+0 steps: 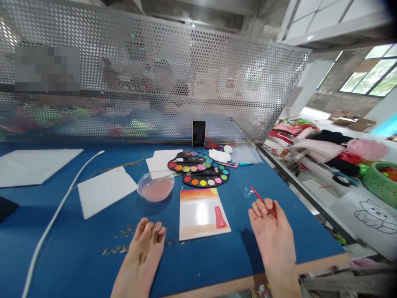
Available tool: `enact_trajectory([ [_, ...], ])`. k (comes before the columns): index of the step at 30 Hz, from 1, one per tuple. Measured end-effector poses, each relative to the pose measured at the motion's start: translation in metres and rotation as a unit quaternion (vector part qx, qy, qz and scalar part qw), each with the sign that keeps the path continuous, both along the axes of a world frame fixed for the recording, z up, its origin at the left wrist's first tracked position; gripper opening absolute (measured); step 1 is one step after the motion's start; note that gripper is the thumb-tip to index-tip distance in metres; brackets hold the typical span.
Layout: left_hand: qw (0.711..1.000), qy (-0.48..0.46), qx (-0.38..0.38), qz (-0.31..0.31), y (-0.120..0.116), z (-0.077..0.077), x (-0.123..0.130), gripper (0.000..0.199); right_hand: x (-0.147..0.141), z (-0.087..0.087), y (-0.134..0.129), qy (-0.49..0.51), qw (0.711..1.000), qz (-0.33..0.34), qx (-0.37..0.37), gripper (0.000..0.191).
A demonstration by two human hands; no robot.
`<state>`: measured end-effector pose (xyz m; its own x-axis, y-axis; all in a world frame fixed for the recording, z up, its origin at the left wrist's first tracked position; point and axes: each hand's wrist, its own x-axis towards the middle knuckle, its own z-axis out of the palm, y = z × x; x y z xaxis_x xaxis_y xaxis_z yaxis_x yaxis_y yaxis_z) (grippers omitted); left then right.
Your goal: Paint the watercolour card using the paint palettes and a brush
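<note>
My right hand (273, 234) is closed around a thin red paintbrush (259, 197), its tip pointing up and to the left over the blue tabletop. To the left of that hand lies a small painted panel (198, 217), with orange bands, a yellow corner and a red upright shape near its right edge. My left hand (147, 240) is turned palm up beside the panel, fingers loosely curled and holding nothing. A clear bowl of pinkish water (156, 189) stands beyond it. Two black watercolour palettes (206, 180) with many coloured pans overlap behind the panel.
A phone (199, 133) leans against the perforated metal screen (217, 74). White sheets (107, 192) and a white cable (62, 205) lie at the left. A crumpled white tissue (219, 155) sits behind the palettes. Right of the table, a shelf holds fabric and a green basket (380, 184).
</note>
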<state>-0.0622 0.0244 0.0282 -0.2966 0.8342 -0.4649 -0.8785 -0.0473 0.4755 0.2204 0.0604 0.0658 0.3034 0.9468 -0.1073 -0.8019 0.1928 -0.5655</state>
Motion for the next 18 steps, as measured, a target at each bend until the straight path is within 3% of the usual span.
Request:
enact_trajectory([
  [8, 0.999, -0.053, 0.009, 0.005, 0.000, 0.024, 0.013, 0.039, -0.006, 0.001, -0.002, 0.002, 1.000, 0.014, 0.000, 0.027],
  [12, 0.998, -0.051, 0.012, -0.021, -0.003, 0.026, 0.014, 0.031, -0.007, 0.000, -0.007, -0.013, 1.000, 0.013, -0.011, 0.028],
  [15, 0.999, -0.030, 0.026, -0.038, -0.007, 0.022, 0.013, 0.026, -0.007, 0.004, -0.011, -0.106, 0.994, 0.034, -0.004, 0.035],
  [18, 0.999, 0.002, 0.036, -0.026, -0.012, 0.015, 0.008, 0.011, -0.012, 0.016, -0.006, -0.274, 0.957, 0.085, 0.041, 0.041],
])
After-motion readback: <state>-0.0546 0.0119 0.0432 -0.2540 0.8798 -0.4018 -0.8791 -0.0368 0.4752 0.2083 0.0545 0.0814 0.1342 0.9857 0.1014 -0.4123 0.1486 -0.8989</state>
